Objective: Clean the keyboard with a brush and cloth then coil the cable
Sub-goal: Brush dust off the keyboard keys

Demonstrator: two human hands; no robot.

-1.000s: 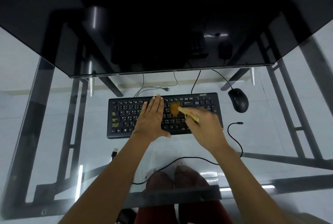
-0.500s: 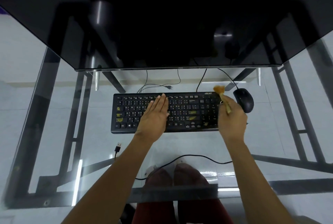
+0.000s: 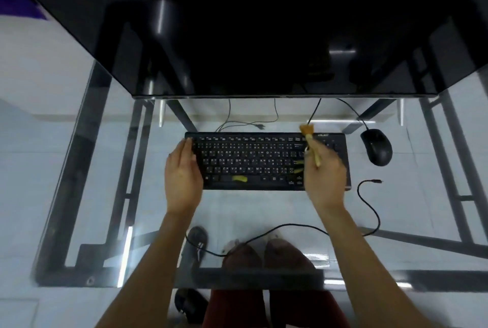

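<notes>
A black keyboard (image 3: 253, 161) lies on the glass desk, with yellow marks on a few keys. My left hand (image 3: 183, 172) rests flat on the keyboard's left end, fingers together. My right hand (image 3: 324, 174) grips a small brush (image 3: 310, 143) with a wooden handle. Its orange bristles touch the keyboard's top edge, right of centre. A black cable (image 3: 369, 209) runs from behind my right arm and curls up on the right, with its plug lying free on the glass. No cloth is in view.
A black mouse (image 3: 376, 146) sits right of the keyboard. A dark monitor (image 3: 264, 37) fills the far side of the glass desk (image 3: 264, 209). Thin wires (image 3: 245, 123) trail behind the keyboard. My knees and the desk's black frame show through the glass.
My left hand slid from the keyboard's middle to its left end. My right hand swept the brush from the centre keys out to the right, then back to the top edge.
</notes>
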